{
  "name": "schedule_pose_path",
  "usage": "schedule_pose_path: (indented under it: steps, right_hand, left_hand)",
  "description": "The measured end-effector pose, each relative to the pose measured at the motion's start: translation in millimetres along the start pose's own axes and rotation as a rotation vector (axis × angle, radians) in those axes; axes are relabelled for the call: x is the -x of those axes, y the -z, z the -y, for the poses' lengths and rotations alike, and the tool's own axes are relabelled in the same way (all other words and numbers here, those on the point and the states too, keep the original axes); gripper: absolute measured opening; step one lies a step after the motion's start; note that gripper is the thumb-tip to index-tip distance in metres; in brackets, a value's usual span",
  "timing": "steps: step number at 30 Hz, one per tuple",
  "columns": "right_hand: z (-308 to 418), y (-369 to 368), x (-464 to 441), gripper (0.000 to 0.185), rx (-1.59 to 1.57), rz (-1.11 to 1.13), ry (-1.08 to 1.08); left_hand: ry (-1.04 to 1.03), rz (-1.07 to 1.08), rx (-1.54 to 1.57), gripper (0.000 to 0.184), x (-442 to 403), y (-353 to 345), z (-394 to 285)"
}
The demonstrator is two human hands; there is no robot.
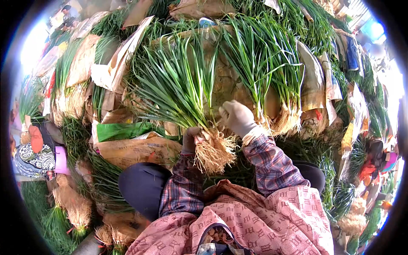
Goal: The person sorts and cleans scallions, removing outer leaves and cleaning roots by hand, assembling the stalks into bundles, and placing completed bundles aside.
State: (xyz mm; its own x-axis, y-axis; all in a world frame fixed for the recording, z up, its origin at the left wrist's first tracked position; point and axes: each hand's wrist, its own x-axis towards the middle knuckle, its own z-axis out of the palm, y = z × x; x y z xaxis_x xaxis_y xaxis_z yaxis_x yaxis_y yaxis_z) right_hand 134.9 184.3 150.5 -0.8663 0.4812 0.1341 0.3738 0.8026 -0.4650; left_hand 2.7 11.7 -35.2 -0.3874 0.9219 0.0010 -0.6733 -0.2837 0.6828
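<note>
My left hand point(191, 138), in a pale glove, is wrapped round the lower stems of a bunch of green onions point(180, 87). The long leaves fan up and to the left, and the stringy roots point(216, 152) hang down over my lap. Just right of the stems is my right hand point(238, 118), gloved in white, with its fingers curled together; what they pinch, if anything, is too small to name. Beyond it, more bunches of green onions point(272, 76) lie on a brown sack point(223, 78), roots towards me.
Paper and woven sacks point(138, 151) and heaps of greens surround me. Another person point(36, 157) in a patterned garment works at the far left, and one more point(384, 161) is at the right edge. Root bundles point(72, 204) lie at the lower left.
</note>
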Motion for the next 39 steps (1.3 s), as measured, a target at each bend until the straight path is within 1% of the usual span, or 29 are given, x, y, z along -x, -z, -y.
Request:
schedule_pose_path:
  steps: [1,4,7,8,9,10,12,14,15,16,17,18,20,21,22,23,24,25,26,27,29,30,32,33,34,36,37,38,39]
  right_hand:
    - [-3.5,0.4,-8.7,0.024,-0.032,-0.186,0.124]
    - [5.8,2.6,-17.2,0.021,-1.377,0.130,-0.487]
    - [13.0,-21.4,-17.8,0.023,-1.595,-0.022,-0.581]
    - [19.5,-20.5,-18.9,0.024,-1.830,-0.093,-0.773]
    - [1.6,-27.8,-20.8,0.023,-1.925,-0.039,-0.471]
    - [-8.3,-16.8,-25.5,0.023,-1.785,-0.248,-0.336]
    - [-48.1,5.5,-39.1,0.020,-2.015,-0.395,-0.399]
    - [-61.5,31.1,-34.8,0.016,-1.479,-0.199,-0.579]
    - [-56.6,40.3,-30.0,0.014,-1.386,0.021,-0.478]
    - [-46.8,39.8,-25.6,0.021,-1.159,0.098,-0.695]
    - [-39.5,31.1,-19.4,0.025,-1.123,0.127,-0.742]
    - [-34.7,20.8,-13.9,0.029,-1.085,0.152,-0.781]
    - [-18.6,-6.2,2.4,0.038,-1.160,0.255,-0.650]
    - [-17.2,-28.2,12.6,0.042,-1.059,0.339,-0.593]
    - [-21.8,-50.2,22.7,0.046,-0.955,0.422,-0.535]
    - [-28.0,-62.8,33.8,0.048,-0.508,0.556,-0.186]
    - [-34.2,-59.4,37.5,0.049,-0.285,0.684,-0.145]
    - [-40.5,-56.5,41.3,0.050,-0.063,0.811,-0.076]
    - [-51.8,-49.7,40.5,0.050,0.052,0.682,-0.176]
    - [-43.5,-23.7,34.8,0.051,0.149,0.555,-0.287]
    - [-45.9,9.8,27.5,0.053,0.206,0.091,-0.473]
    - [-16.5,55.2,16.5,0.054,0.222,0.002,-0.704]
    - [-48.1,42.9,10.1,0.053,0.463,-0.010,-0.778]
    - [-66.7,33.3,7.4,0.050,0.484,0.075,-0.783]
    - [-69.1,36.1,5.8,0.039,0.494,0.088,-0.718]
    - [-59.7,38.5,12.1,0.024,0.354,-0.136,-0.582]
    - [-44.3,39.6,16.3,0.017,0.344,-0.317,-0.443]
    - [-37.0,38.6,12.0,0.014,0.218,-0.246,-0.488]
    - [-36.8,29.7,14.7,0.014,0.049,-0.201,-0.413]
  left_hand:
    - [0.004,0.007,0.024,0.027,-0.6,-4.0,-3.1]
    - [0.037,0.032,0.155,0.029,2.0,-24.6,-11.8]
    - [0.078,0.083,0.347,0.032,6.1,-57.4,-27.8]
    - [0.089,0.106,0.420,0.034,6.0,-68.4,-33.4]
    - [0.098,0.132,0.479,0.036,6.5,-77.6,-40.3]
    - [0.107,0.154,0.535,0.038,7.2,-86.7,-46.1]
    - [0.130,0.196,0.626,0.041,6.0,-101.8,-57.1]
    - [0.143,0.235,0.684,0.046,5.0,-111.2,-63.7]
    - [0.139,0.248,0.708,0.048,4.5,-112.9,-63.7]
    - [0.128,0.261,0.742,0.050,4.6,-112.3,-56.8]
    - [0.100,0.267,0.787,0.055,5.5,-114.1,-51.9]
    - [0.074,0.236,0.752,0.053,6.2,-115.6,-48.8]
    - [0.093,0.235,0.694,0.052,4.3,-107.1,-47.4]
    - [0.101,0.213,0.666,0.052,4.3,-106.4,-47.1]
    - [0.124,0.167,0.760,0.054,9.8,-117.1,-49.8]
    - [0.126,0.229,0.747,0.054,4.6,-108.2,-42.8]
    - [0.127,0.292,0.736,0.055,-1.0,-107.1,-42.4]
    - [0.151,0.223,0.684,0.056,0.6,-105.2,-42.4]
    - [0.179,0.151,0.631,0.057,6.4,-103.2,-42.4]
    - [0.192,0.130,0.596,0.058,8.8,-105.2,-41.8]
    - [0.198,0.140,0.542,0.059,10.5,-108.4,-40.2]
    - [0.190,0.173,0.521,0.060,8.5,-108.4,-40.1]
    - [0.162,0.243,0.482,0.061,0.4,-106.4,-38.8]
    - [0.145,0.276,0.463,0.062,-4.7,-104.0,-37.8]
    - [0.122,0.309,0.445,0.063,-12.2,-99.6,-35.7]
    - [0.163,0.484,0.339,0.065,-29.4,-56.2,-16.8]
    - [0.095,0.335,0.264,0.066,-21.0,-51.0,-14.9]
    - [0.072,0.273,0.311,0.069,-14.1,-49.6,-8.1]
    - [0.045,0.212,0.355,0.072,-7.1,-49.0,-1.9]
